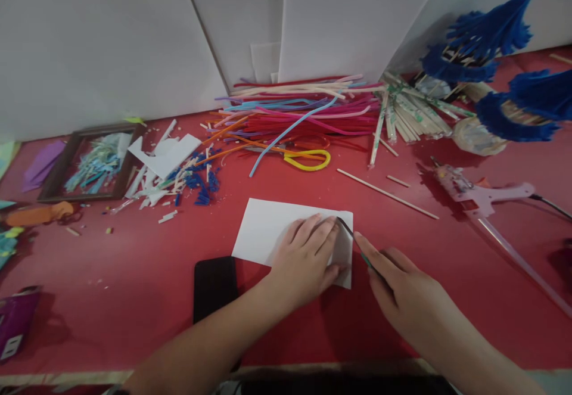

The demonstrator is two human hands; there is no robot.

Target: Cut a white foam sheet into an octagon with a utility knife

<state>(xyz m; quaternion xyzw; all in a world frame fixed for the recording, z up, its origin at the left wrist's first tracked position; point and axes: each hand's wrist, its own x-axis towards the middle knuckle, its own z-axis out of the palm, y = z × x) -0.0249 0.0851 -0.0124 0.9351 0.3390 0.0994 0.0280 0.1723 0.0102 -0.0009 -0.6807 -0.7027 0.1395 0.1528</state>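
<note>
A white sheet of card (257,225) lies on the red tabletop. My left hand (306,249) rests flat on it with the fingers stretched out, holding it down. My right hand (397,285) is closed round a slim craft knife (346,228). Its dark blade lies across the card's right end, close to my left fingertips, and a bit of green handle shows below my index finger. The rest of the handle is hidden in my palm. Partly under my left forearm is a black phone (214,285).
Pipe cleaners (295,115) are heaped at the back, with yellow-handled scissors (308,159) before them. A pink glue gun (482,195), wooden sticks (388,192) and blue fringed pieces (491,31) are on the right. Leftward are a brown frame (56,174), scraps and a purple box (18,323).
</note>
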